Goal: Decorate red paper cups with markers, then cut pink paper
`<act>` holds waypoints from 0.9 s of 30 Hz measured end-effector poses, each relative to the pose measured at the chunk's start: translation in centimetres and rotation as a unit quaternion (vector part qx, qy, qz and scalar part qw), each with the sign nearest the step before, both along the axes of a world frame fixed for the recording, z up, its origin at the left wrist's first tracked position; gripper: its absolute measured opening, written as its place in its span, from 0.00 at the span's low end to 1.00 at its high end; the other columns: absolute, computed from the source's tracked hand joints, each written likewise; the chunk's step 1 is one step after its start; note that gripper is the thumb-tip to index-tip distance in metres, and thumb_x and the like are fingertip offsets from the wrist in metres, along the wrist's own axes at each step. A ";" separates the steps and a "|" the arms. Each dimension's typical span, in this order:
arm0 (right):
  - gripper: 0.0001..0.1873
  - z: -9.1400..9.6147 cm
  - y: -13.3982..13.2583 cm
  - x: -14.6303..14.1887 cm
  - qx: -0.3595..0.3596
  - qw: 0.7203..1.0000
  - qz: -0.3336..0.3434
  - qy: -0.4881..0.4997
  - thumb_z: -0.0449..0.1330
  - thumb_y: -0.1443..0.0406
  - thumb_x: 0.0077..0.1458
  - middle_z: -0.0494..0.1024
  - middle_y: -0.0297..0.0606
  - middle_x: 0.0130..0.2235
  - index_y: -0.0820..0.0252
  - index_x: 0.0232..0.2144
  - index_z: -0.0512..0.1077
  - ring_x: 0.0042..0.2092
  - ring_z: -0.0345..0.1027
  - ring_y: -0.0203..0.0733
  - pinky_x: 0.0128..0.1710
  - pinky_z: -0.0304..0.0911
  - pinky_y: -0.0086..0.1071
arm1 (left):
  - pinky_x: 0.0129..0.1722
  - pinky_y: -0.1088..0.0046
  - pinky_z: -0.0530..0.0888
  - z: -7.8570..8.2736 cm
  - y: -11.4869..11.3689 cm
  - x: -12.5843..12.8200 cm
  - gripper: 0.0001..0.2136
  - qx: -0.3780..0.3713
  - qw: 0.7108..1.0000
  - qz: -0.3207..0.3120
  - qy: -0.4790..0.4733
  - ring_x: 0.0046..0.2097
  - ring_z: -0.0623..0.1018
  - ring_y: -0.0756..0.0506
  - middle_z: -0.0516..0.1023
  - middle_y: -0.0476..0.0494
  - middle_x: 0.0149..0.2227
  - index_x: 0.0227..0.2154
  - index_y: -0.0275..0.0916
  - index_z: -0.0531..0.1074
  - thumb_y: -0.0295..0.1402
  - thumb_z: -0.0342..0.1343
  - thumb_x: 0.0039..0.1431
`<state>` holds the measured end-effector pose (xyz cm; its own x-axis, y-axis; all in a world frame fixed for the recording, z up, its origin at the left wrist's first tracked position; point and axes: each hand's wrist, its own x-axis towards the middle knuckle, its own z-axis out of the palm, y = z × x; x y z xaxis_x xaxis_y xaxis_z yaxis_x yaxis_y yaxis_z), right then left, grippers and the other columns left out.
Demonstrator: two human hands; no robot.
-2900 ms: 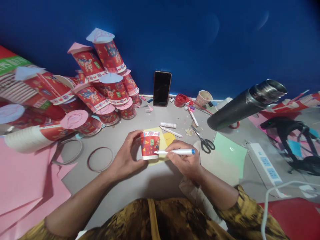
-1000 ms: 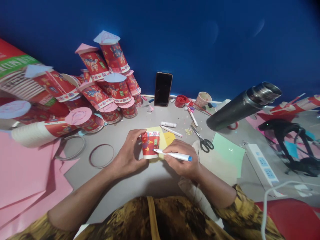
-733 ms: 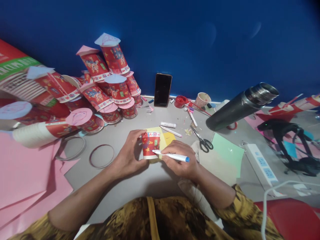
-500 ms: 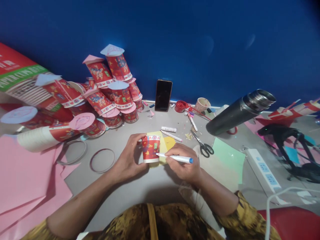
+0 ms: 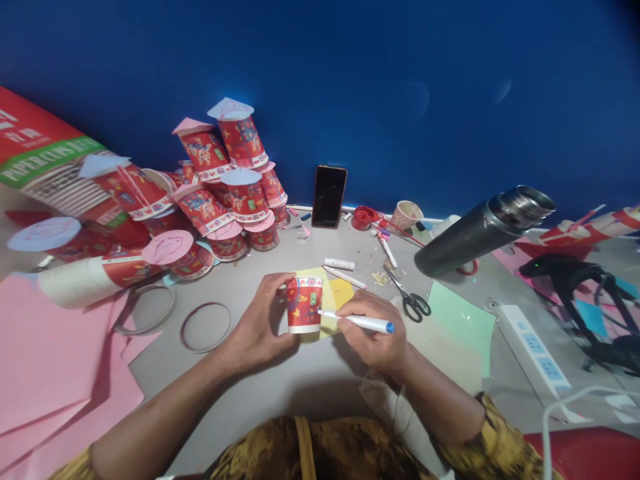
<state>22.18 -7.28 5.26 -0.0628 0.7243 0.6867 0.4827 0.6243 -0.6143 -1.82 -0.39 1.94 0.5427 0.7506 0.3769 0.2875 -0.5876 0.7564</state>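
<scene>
A red paper cup [image 5: 304, 308] is held mouth up, nearly upright, gripped from its left by the left hand [image 5: 265, 319]. Its wall is printed with a yellow star and a green label, edged by a heart-patterned white band above and a plain white one below. To the cup's right, a white marker [image 5: 373, 324] with a blue end is held slantwise by the right hand [image 5: 379, 343], its narrow tip directed at the cup's lower right edge; contact cannot be told.
</scene>
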 end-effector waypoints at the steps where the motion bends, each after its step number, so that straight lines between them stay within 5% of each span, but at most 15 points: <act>1: 0.05 0.1 0.0 0.0 0.000 1.000 -0.001 0.001 0.64 0.69 0.66 0.84 0.34 0.29 0.54 0.37 0.78 0.29 0.78 0.40 0.31 0.73 0.34 | 0.60 0.49 0.82 0.0 0.0 0.0 0.38 0.000 1.000 -0.001 0.004 0.61 0.78 0.34 0.71 0.37 0.62 0.68 0.48 0.60 0.26 0.65 0.55; 27: 0.04 -0.7 -0.2 -0.3 -0.003 0.999 0.027 -0.028 0.64 0.67 0.69 0.87 0.38 0.33 0.54 0.40 0.79 0.32 0.81 0.42 0.36 0.75 0.36 | 0.63 0.43 0.79 0.2 -0.1 -0.1 0.43 0.054 0.997 -0.035 0.038 0.63 0.75 0.31 0.69 0.36 0.63 0.70 0.51 0.57 0.23 0.65 0.52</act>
